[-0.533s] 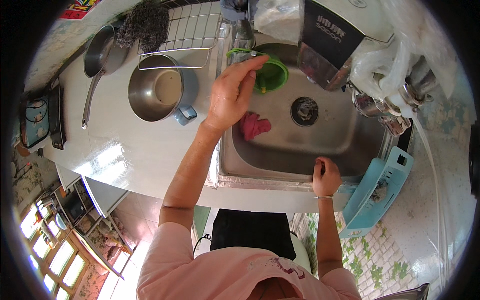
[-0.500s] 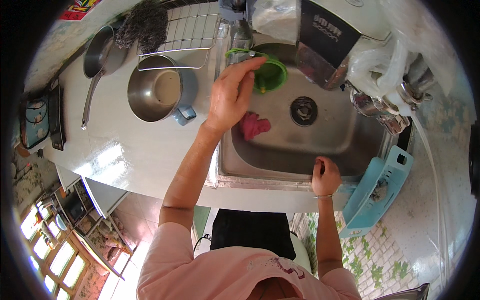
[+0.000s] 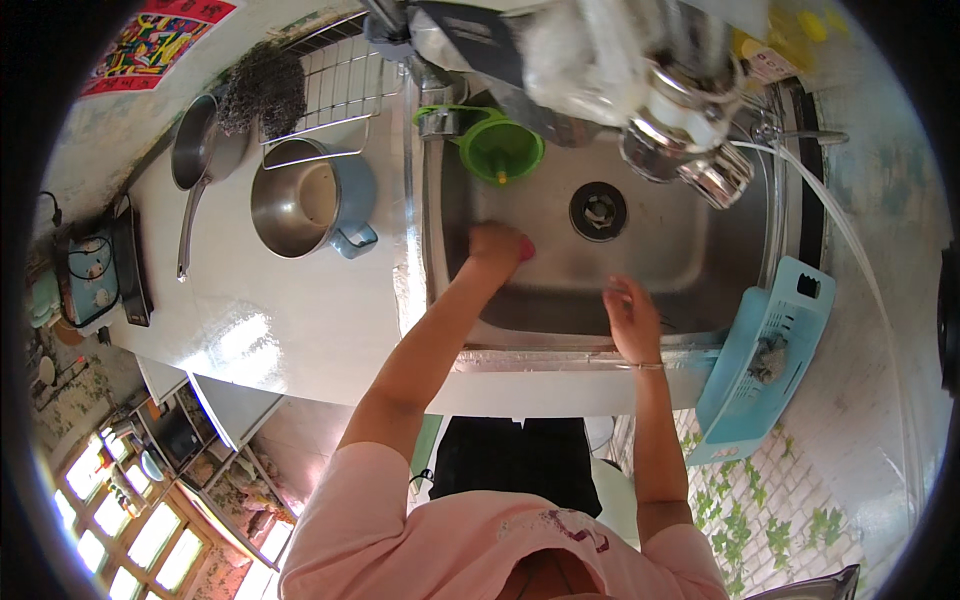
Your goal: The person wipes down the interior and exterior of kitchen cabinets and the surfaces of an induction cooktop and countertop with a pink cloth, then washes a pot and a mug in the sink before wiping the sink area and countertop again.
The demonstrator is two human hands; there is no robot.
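Note:
My left hand (image 3: 494, 243) is down in the left part of the steel sink (image 3: 640, 262), its fingers closed round a pink cloth (image 3: 527, 248). Only a small bit of the cloth shows past the fingers; the rest is hidden. Above the front part of the basin is my right hand (image 3: 633, 320), holding nothing, its fingers loosely bent and somewhat apart. A green plastic funnel-like cup (image 3: 502, 150) sits at the back left of the sink, beyond my left hand. The drain (image 3: 598, 212) lies between and behind both hands.
Left on the counter (image 3: 250, 310) stand a steel pot (image 3: 298, 205), a long-handled pan (image 3: 200, 145) and a wire rack (image 3: 335, 85) with a dark scouring mesh (image 3: 268, 90). Chrome fittings (image 3: 690, 130) overhang the back right. A blue basket (image 3: 765, 365) borders the sink's right side.
My left hand has come down from beside the green cup onto the pink cloth and closed on it. My right hand has lifted slightly and loosened its fingers. The view has shifted.

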